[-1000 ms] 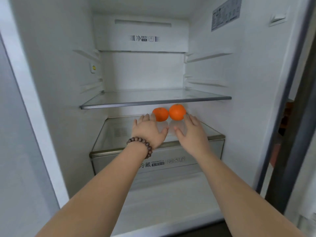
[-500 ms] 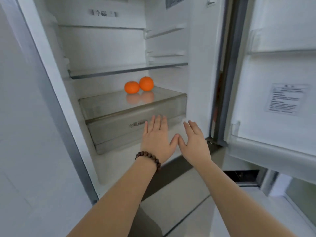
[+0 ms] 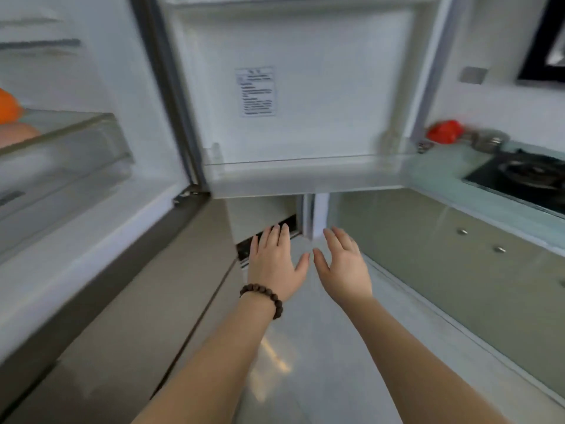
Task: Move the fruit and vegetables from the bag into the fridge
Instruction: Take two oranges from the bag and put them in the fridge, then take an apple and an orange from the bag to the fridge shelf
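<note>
Both hands have left the fridge — left hand point(image 3: 275, 261) and right hand point(image 3: 344, 267) spread flat, empty, below open door point(image 3: 305, 87); orange point(image 3: 7, 107) far left, stove point(image 3: 526, 175) right.

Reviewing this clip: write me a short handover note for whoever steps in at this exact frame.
Left hand: open, empty, palm down over the floor, beaded bracelet on the wrist.
Right hand: open, empty, beside the left, not touching it.
Things: one orange shows at the left edge, on the glass lid of the fridge drawer; the fridge door stands open. The view is blurred. A red item sits on the counter by the stove; I cannot tell what it is. The bag is not identifiable.
Done: at least one orange is in.
Left: locate the bag, move any remaining produce, probably shut the door.
</note>
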